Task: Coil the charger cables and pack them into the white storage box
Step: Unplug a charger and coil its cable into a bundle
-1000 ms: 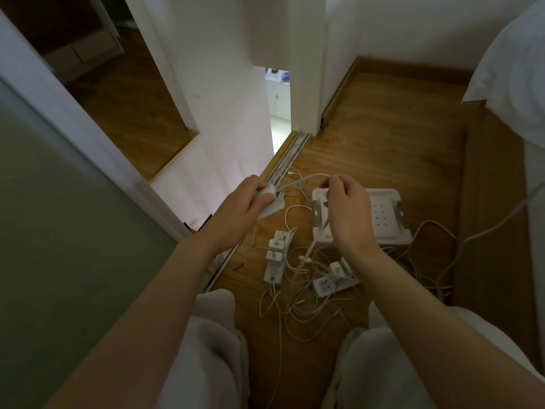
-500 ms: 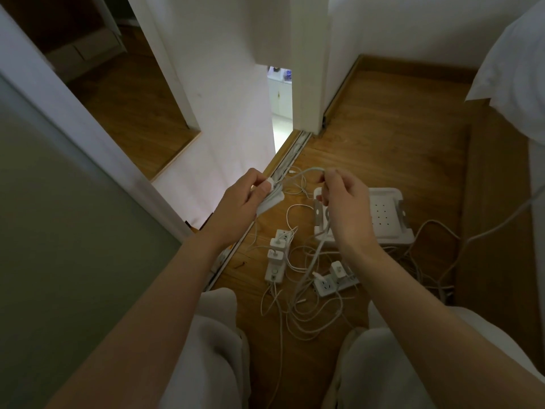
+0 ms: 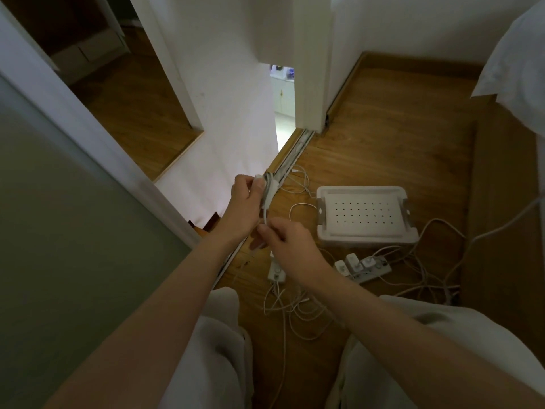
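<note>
My left hand (image 3: 246,199) grips a white charger cable (image 3: 267,206) partly looped around its fingers, held up above the wooden floor. Just below it, my right hand (image 3: 290,246) pinches the same cable's free run and hides part of it. The white storage box (image 3: 365,236) sits on the floor to the right, its perforated lid on. Several more white cables (image 3: 298,308) lie tangled on the floor between my knees, and some trail around the box.
Two white power strips with plugged-in adapters lie on the floor, one (image 3: 364,268) in front of the box and one (image 3: 277,273) half hidden under my right hand. A sliding door track (image 3: 290,160) runs diagonally at left. A bed edge (image 3: 519,78) rises at right.
My right hand has dropped from beside the box's left end down and leftward to just under my left hand, drawing the cable around. The left hand stays raised with the loops.
</note>
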`<act>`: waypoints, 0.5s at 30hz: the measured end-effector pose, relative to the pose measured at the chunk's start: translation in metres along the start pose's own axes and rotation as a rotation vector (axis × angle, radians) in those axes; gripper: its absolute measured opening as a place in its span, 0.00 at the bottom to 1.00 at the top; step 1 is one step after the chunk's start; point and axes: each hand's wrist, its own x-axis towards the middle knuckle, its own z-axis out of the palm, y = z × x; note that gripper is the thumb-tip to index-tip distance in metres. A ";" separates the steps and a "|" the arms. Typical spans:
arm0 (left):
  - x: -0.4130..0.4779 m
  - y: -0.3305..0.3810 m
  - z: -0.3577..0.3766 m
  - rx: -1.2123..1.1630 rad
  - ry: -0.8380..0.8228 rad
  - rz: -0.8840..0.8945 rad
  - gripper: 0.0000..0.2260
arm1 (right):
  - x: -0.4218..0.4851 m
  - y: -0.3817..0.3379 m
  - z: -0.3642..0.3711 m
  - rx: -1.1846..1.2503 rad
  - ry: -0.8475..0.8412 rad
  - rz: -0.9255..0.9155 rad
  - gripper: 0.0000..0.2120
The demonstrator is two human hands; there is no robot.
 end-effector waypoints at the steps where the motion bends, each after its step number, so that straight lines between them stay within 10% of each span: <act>1: -0.003 0.004 0.002 -0.079 -0.006 -0.031 0.11 | 0.002 0.001 0.000 0.022 -0.015 -0.001 0.11; 9: -0.012 0.022 -0.006 -1.138 -0.084 -0.245 0.16 | 0.004 0.022 0.000 -0.264 -0.190 -0.006 0.12; 15: -0.017 0.026 -0.017 -0.953 -0.185 -0.270 0.14 | 0.013 0.031 -0.022 -0.487 -0.211 0.018 0.12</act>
